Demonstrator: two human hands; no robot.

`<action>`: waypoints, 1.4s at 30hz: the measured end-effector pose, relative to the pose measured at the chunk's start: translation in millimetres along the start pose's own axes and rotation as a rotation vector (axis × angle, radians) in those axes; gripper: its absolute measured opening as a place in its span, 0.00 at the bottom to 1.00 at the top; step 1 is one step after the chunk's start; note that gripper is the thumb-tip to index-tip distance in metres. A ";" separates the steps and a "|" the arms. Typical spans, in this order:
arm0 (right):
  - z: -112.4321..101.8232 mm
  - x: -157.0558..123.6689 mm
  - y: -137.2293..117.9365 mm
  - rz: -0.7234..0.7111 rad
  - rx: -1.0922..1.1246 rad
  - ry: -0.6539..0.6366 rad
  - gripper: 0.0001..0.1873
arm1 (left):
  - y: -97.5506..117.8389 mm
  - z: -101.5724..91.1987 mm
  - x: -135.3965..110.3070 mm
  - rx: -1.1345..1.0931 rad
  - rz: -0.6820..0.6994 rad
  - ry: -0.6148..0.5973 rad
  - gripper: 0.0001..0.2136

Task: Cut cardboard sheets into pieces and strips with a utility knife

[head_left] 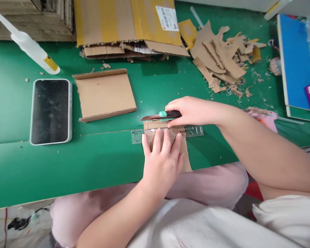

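My left hand (162, 151) lies with fingers spread on a clear plastic ruler (137, 137), pressing it across a piece of brown cardboard (186, 156). That cardboard sits at the table's front edge, partly covered by the hand and ruler. Just above the ruler, my right hand (187, 111) is closed around a utility knife (167, 114) with a black and mint-green handle. Its blade is out and points left, over the cardboard's far edge; whether it touches cannot be made out. Further left rests a cardboard piece with folded edges (105, 93).
A phone (51, 112) and a white bottle with a long nozzle (32, 48) are on the left of the green table (100, 162). A yellow-taped cardboard box (124, 20) stands at the back. Torn cardboard scraps (219, 58) and a blue board (296, 58) lie on the right.
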State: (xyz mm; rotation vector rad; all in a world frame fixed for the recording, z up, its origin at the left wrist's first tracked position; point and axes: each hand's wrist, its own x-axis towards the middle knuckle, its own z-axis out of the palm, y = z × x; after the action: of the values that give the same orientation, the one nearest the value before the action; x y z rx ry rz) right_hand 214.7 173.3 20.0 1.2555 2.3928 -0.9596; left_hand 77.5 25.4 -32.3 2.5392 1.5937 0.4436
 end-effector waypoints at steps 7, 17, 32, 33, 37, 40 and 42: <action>-2.1 0.0 -2.3 0.009 -0.001 -0.012 0.12 | -0.2 0.6 0.1 0.000 0.007 -0.004 0.21; 0.9 0.1 2.2 0.018 0.016 -0.014 0.11 | 0.6 -1.2 0.6 0.015 0.001 -0.008 0.20; -0.8 -0.5 0.9 0.020 0.006 0.018 0.13 | 0.6 -1.9 0.7 0.010 0.004 -0.017 0.21; -2.9 -0.4 0.9 0.042 0.004 0.017 0.13 | 0.6 -1.9 0.7 0.012 0.005 -0.016 0.21; -14.1 -0.5 5.8 0.141 -0.013 0.109 0.12 | 0.2 -2.6 0.7 0.025 0.013 -0.014 0.21; -19.9 -5.6 12.0 0.213 -0.080 0.335 0.12 | -0.3 -2.6 0.8 0.027 0.020 -0.008 0.20; -19.5 -14.8 14.4 0.237 -0.127 0.480 0.13 | -0.6 -2.1 1.1 0.026 0.019 -0.004 0.20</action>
State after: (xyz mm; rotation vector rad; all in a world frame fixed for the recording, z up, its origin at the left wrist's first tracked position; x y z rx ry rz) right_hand 236.2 182.8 35.9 1.8333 2.5040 -0.4656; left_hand 76.8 26.5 -30.2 2.5751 1.5855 0.4228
